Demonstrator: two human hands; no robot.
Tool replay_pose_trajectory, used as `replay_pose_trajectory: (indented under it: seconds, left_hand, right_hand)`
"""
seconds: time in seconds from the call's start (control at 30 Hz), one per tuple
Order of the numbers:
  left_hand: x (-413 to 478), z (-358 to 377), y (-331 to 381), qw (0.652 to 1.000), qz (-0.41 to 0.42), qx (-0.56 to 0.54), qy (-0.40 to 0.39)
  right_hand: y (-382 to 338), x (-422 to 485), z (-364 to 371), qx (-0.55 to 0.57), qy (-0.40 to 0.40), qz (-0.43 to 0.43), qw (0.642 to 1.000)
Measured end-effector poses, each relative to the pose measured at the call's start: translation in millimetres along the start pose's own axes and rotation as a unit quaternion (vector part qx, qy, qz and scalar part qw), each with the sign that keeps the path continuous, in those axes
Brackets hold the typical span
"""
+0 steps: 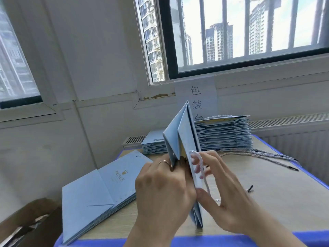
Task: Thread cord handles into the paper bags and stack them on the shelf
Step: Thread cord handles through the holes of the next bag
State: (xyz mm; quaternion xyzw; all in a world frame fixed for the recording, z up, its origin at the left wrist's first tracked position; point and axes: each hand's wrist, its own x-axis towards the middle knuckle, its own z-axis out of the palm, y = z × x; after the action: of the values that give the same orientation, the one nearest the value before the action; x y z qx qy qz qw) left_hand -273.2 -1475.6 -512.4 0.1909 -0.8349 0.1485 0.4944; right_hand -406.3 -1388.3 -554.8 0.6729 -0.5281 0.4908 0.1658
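The light blue folded paper bag (185,136) is standing on edge on the tabletop (267,202), between both hands. The left hand (160,184) is gripping its left panel. The right hand (226,193) is pinching the white twisted cord handle (202,168) against the right panel. A brown cardboard box (35,220) is sitting lower left, contents indistinct.

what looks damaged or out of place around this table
Paint is chipped along the ledge under the window, left of the paper sign. One cord lies alone on the table, apart from the bundle of cords. The tall stack of bags looks tidy.
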Motion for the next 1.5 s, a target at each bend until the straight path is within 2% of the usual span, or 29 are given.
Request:
replay_pose_trajectory:
  seconds: [0.17, 0.27, 0.43, 0.53, 0.63, 0.73, 0.8, 0.9, 1.03, 1.13, 1.23, 1.4, 1.43, 1.5]
  left_hand:
    - [-14, 13, -5, 0.996, -0.003, -0.022, -0.092]
    - [-27, 26, -14, 0.995, -0.012, -0.053, -0.084]
    - [-22, 29, -21, 0.998, 0.013, -0.059, -0.015]
    - [-25, 32, -19, 0.998, 0.042, -0.009, -0.049]
    - [-38, 44, -15, 0.995, 0.0, -0.061, -0.083]
    - [-41, 51, -16, 0.989, -0.047, -0.124, -0.06]
    - [-39, 53, -17, 0.977, -0.091, -0.188, -0.043]
    - [-41, 52, -18, 0.936, -0.171, -0.302, -0.064]
    - [-43, 46, -20, 0.905, -0.192, -0.364, -0.109]
    - [-40, 41, -22, 0.873, -0.236, -0.403, -0.143]
    - [-36, 39, -21, 0.841, -0.272, -0.44, -0.157]
    - [-35, 38, -22, 0.833, -0.279, -0.454, -0.15]
    - [-35, 38, -21, 0.835, -0.274, -0.452, -0.151]
    - [-35, 37, -19, 0.84, -0.267, -0.446, -0.157]
  right_hand:
    - [5, -12, -4, -0.056, -0.073, 0.075, 0.993]
    - [9, -17, -2, -0.067, -0.083, 0.128, 0.986]
    - [3, -12, 6, -0.039, -0.047, 0.147, 0.987]
    - [-1, -14, 16, -0.008, -0.012, 0.158, 0.987]
    - [3, -16, 20, 0.003, -0.011, 0.167, 0.986]
    - [5, -16, 17, -0.009, 0.006, 0.165, 0.986]
    - [4, -15, 15, -0.009, 0.012, 0.165, 0.986]
    - [2, -14, 14, -0.004, 0.007, 0.17, 0.985]
    - [6, -14, 13, 0.019, -0.024, 0.187, 0.982]
    - [12, -12, -1, -0.001, -0.116, 0.182, 0.976]
    - [22, -15, -21, -0.071, -0.209, 0.202, 0.954]
    - [22, -16, -30, -0.195, -0.213, 0.199, 0.936]
    - [19, -14, -30, -0.185, -0.199, 0.213, 0.939]
    - [16, -6, -29, -0.086, -0.128, 0.25, 0.956]
